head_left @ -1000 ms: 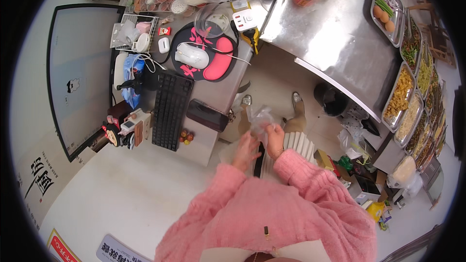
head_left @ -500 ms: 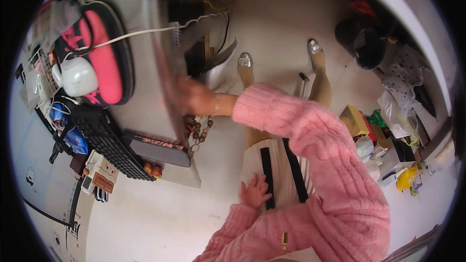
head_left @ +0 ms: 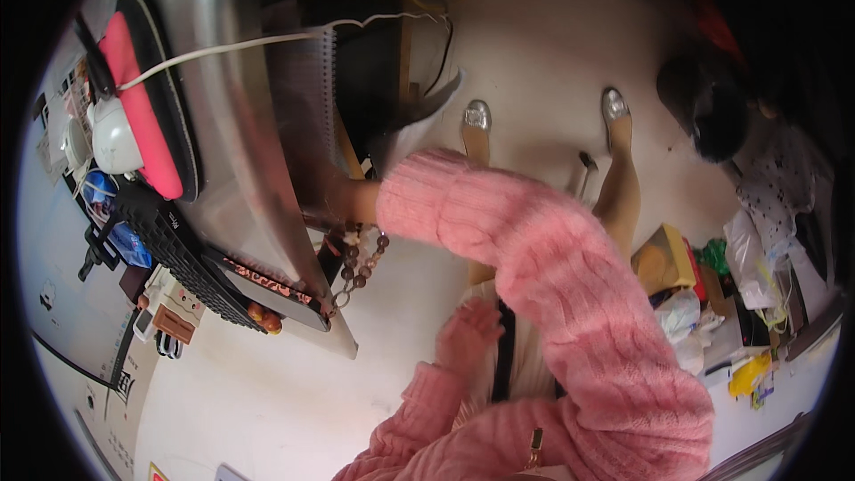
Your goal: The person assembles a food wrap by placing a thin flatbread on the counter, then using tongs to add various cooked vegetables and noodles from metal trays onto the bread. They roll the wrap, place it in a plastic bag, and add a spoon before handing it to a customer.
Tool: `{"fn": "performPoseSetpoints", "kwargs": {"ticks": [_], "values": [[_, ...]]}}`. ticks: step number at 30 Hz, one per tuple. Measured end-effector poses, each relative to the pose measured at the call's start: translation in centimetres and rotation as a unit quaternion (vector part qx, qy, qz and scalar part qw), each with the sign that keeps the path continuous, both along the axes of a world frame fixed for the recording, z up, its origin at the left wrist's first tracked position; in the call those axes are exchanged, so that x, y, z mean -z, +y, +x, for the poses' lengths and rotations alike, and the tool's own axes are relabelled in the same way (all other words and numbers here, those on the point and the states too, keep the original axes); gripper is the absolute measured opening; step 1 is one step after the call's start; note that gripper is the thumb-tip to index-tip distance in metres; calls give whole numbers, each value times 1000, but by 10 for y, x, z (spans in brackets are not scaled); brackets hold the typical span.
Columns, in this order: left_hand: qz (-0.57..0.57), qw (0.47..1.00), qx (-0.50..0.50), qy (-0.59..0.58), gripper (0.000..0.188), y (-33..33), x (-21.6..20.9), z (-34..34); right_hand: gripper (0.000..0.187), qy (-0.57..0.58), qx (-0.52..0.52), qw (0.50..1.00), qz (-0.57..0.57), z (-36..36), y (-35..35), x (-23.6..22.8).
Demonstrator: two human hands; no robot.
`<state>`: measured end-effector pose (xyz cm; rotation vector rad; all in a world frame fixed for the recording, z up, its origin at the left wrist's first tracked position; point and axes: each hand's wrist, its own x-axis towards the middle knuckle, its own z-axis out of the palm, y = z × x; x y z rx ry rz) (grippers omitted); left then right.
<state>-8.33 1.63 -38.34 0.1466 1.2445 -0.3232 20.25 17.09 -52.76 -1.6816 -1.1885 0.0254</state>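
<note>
My right arm, in a pink knit sleeve, reaches left beneath the edge of the desk point(head_left: 236, 116). My right hand point(head_left: 325, 191) is blurred and in shadow there; its fingers are hidden, and I cannot tell what they touch. Just beyond it is a spiral notebook point(head_left: 329, 98) in a dark space below the desktop. A beaded strand point(head_left: 361, 269) with a metal ring hangs close below my right wrist. My left hand point(head_left: 470, 328) rests by my lap over the light skirt, slightly blurred, fingers spread, holding nothing.
On the desk are a black keyboard point(head_left: 178, 254), a pink and black case point(head_left: 142, 107), a rounded white device point(head_left: 114, 138) and a white cable point(head_left: 240, 46). A dark bin point(head_left: 704, 107) stands at the far right, with boxes and bags point(head_left: 681, 281) nearer.
My right hand has gone from a blur at the desk's edge to under it. The notebook and dark space show more fully. My left hand has shifted slightly; the view has moved.
</note>
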Motion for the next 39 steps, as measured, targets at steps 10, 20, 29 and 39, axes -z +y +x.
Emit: {"fn": "performPoseSetpoints", "kwargs": {"ticks": [10,20,29,39], "values": [[459,874,-23,162,36,62,131,55,19,125,151,978,75,54,-175,73],[728,649,107,194,82,156,260,-28,59,367,-173,897,-176,-63,-144,158],[594,792,-3,140,101,49,237,32,84,253,0,942,-222,-67,-141,160],[749,626,-23,214,89,32,257,106,43,450,-271,849,-56,-132,-162,165]]}}
